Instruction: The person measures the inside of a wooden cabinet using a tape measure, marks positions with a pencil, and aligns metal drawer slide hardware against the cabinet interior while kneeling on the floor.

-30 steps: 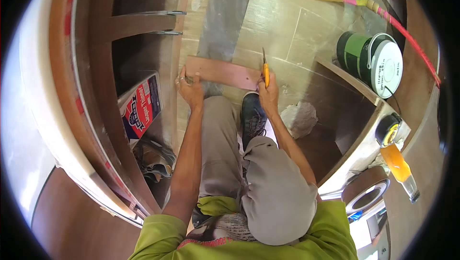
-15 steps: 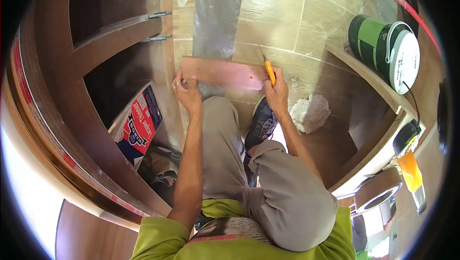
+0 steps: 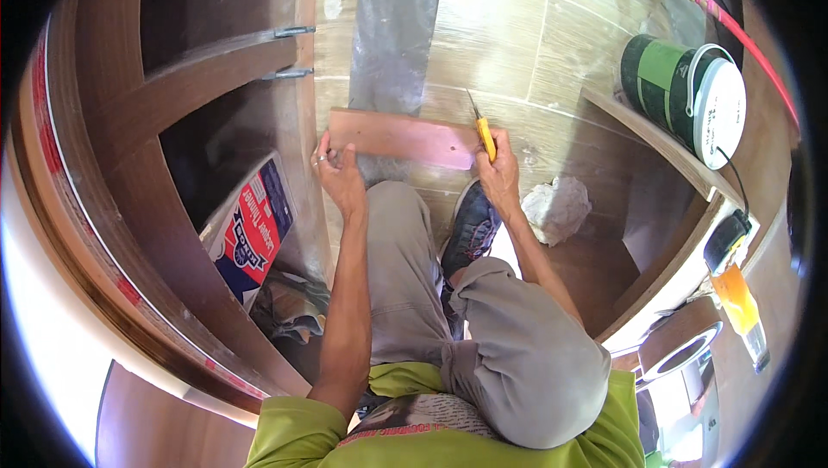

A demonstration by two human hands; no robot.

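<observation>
A narrow reddish-brown wooden board (image 3: pixel 397 137) lies crosswise between my hands, just beyond my knee, with a small dark hole near its right end. My left hand (image 3: pixel 341 176) is closed on the board's left end, thumb on its face and fingers behind. At the other end, my right hand (image 3: pixel 498 170) is closed around the board's edge and also keeps hold of a yellow-handled tool (image 3: pixel 486 138). A thin, dark pointed blade sticks out of that tool, aimed away from me; its exact kind is hard to make out.
Left stands a brown cabinet frame (image 3: pixel 220 71) with metal hinges (image 3: pixel 293 74) and a red, white and blue can (image 3: pixel 254 226) inside. Right are a whitish crumpled lump (image 3: pixel 556 209), a wooden panel (image 3: pixel 647 140), a green-black pail (image 3: pixel 681 97), a tape roll (image 3: pixel 681 343) and an orange-handled brush (image 3: pixel 739 300).
The whole view has shifted slightly. Both hands keep their hold on the board, and the yellow-handled tool stays in my right hand, its blade turned slightly.
</observation>
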